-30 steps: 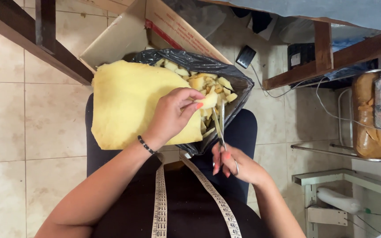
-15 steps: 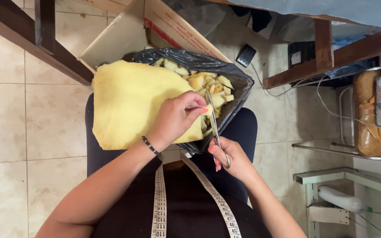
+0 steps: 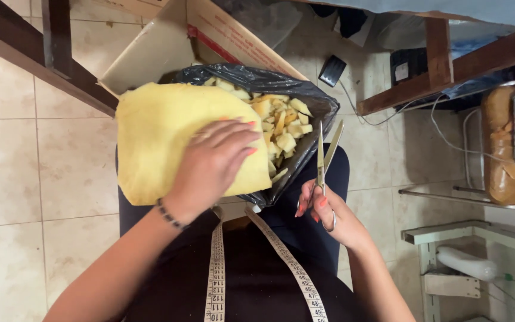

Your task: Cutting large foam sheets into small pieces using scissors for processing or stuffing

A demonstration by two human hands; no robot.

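Left hand (image 3: 213,164) flat, fingers spread, on yellow foam (image 3: 156,131). Right hand (image 3: 329,214) gripping open scissors (image 3: 324,156) beside bag (image 3: 305,98) of bits (image 3: 281,122).

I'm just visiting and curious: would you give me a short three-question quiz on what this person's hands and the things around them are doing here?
1. True or false: the left hand lies flat on the yellow foam sheet.
2. What does the right hand hold? A) a knife B) scissors C) a pencil
3. Fill in: the small cut foam pieces lie in a black ____ set in the cardboard box.

Key
1. True: the palm rests on the sheet, fingers spread.
2. B: the blades point up and stand slightly apart, off the foam.
3. Bag: the black plastic bag lines the box; a measuring tape hangs at the person's front.
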